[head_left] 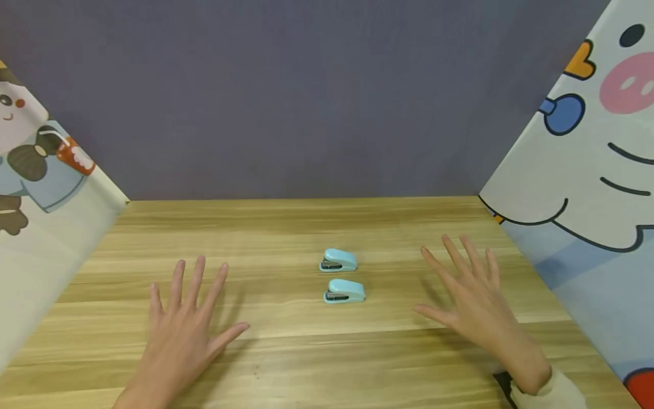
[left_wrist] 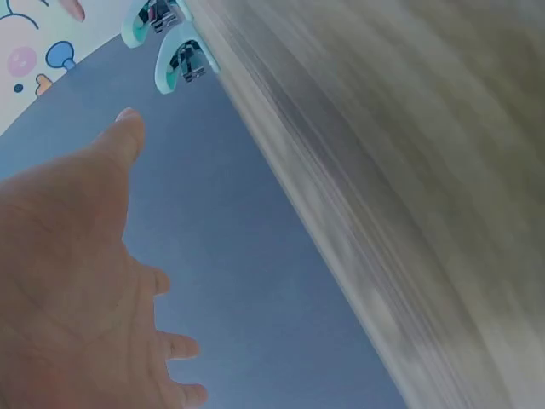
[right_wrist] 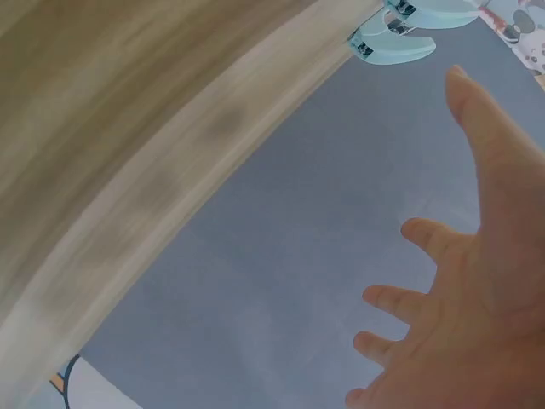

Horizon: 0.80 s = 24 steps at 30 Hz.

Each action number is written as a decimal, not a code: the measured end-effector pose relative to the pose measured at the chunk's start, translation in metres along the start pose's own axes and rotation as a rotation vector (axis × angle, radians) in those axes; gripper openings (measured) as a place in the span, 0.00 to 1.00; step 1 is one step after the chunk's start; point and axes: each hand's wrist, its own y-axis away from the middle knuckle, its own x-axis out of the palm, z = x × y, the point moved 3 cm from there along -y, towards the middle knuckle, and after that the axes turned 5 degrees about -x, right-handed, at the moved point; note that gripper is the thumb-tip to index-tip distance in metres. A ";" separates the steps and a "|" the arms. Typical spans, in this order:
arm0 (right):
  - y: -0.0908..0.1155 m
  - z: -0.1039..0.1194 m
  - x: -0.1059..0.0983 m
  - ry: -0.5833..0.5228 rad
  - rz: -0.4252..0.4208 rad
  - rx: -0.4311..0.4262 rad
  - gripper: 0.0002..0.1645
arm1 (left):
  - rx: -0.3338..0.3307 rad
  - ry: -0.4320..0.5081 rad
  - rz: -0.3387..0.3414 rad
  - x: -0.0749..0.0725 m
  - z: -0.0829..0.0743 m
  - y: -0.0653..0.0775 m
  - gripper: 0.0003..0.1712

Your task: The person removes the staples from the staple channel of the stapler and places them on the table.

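Two light blue staplers lie on the wooden table, one behind the other. The far stapler [head_left: 339, 259] and the near stapler [head_left: 345, 291] both point their noses to the left, with a small gap between them. To their left, my left hand [head_left: 185, 329] is held over the table with its fingers spread, touching neither. My right hand [head_left: 475, 304] is spread likewise on the other side, apart from the staplers. Both wrist views show a bare palm, the left hand [left_wrist: 77, 273] and the right hand [right_wrist: 502, 256], with the staplers at the top edge.
The wooden table [head_left: 286, 363] runs back to a dark grey wall [head_left: 306, 102]. A panel with a cartoon figure [head_left: 46, 165] stands at the left. Another panel with a pig-nosed cartoon [head_left: 587, 170] stands at the right.
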 end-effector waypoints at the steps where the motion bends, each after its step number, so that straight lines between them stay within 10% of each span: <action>1: -0.001 0.000 0.000 -0.002 -0.003 -0.004 0.62 | 0.003 0.002 -0.001 0.000 0.000 -0.001 0.59; 24: -0.054 0.029 0.007 -0.088 -0.009 -0.163 0.55 | 0.103 0.080 0.095 0.014 -0.018 -0.037 0.48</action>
